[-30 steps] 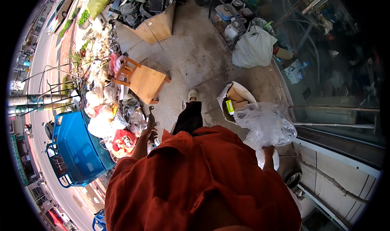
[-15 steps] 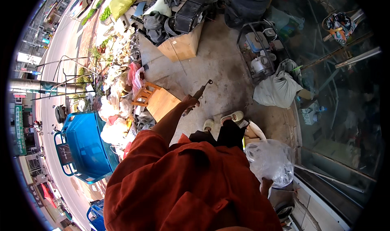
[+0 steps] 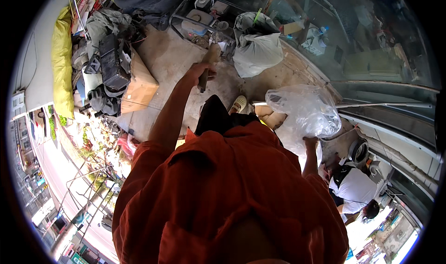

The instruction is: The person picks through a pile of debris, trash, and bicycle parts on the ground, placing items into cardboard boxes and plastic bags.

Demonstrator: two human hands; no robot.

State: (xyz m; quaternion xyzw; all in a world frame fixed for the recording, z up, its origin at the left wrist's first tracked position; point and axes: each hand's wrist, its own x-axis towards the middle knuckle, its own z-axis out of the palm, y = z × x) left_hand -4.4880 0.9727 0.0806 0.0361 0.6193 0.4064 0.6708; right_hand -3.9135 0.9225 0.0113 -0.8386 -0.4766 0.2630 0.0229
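Note:
My left hand (image 3: 199,73) is stretched out ahead, closed round a long brownish-grey tool (image 3: 211,57). Motion blurs the tool, so its exact kind is unclear; it points away from me toward a framed engine unit (image 3: 199,23). On the right, my right hand (image 3: 311,143) is closed at the lower edge of a big clear plastic bag (image 3: 306,110). Its fingers are partly hidden by the bag's film. The bag looks puffed out and hangs beside my legs. One pale clog (image 3: 239,104) shows on the floor under me.
A grey-white sack (image 3: 258,55) stands right of the engine unit. To the left, a cardboard box (image 3: 139,85) holds black parts, near a long yellow sack (image 3: 63,64). Glass panels (image 3: 371,64) line the right. A person in a white top (image 3: 355,187) bends down behind at right.
I have turned to the right, so the box and engine unit sit farther left in view. The tool stays in my left hand. My right hand and the bag show more fully; another person has appeared.

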